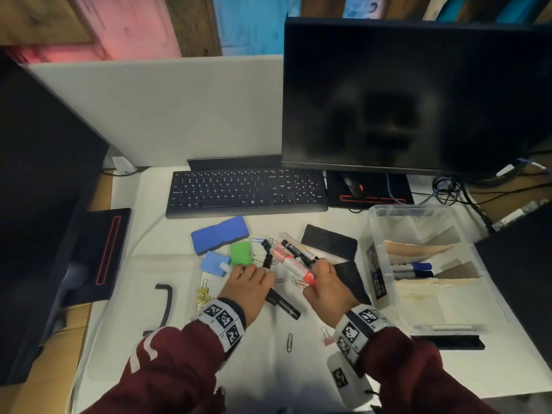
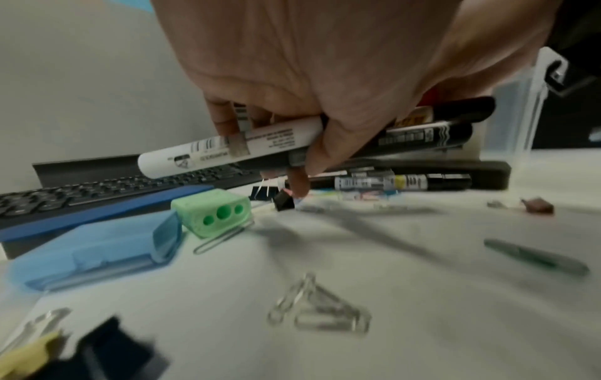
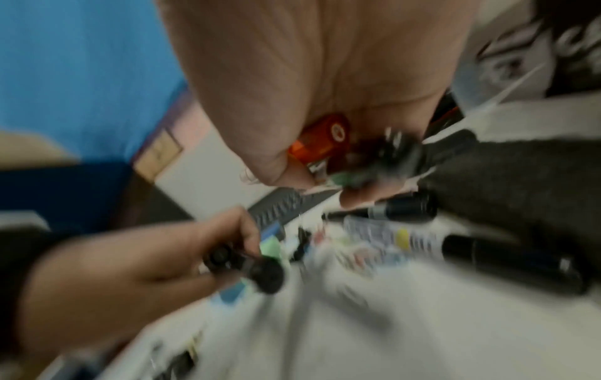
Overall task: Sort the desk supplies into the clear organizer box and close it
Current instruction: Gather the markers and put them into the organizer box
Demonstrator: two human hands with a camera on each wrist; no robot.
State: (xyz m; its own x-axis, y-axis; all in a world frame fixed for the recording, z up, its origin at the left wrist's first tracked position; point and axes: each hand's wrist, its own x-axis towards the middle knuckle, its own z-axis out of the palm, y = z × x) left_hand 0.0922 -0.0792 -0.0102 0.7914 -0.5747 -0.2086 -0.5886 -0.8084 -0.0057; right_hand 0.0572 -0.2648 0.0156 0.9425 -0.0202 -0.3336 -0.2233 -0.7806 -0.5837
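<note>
left hand [image 1: 249, 283] grip: curled round black markers [image 2: 422, 133] | right hand [image 1: 324, 286] grip: clutching red marker [image 1: 300, 271], black marker | risk: overfull bundles slipping before organizer box [image 1: 385, 264], right of frame

A white-covered worktop [image 1: 254, 369] carries a black keyboard [image 1: 246, 191], blue eraser [image 1: 220, 233], green sharpener [image 1: 240, 253], scattered paper clips [image 1: 289, 342], and the clear organizer box [image 1: 430, 328] at right.
</note>
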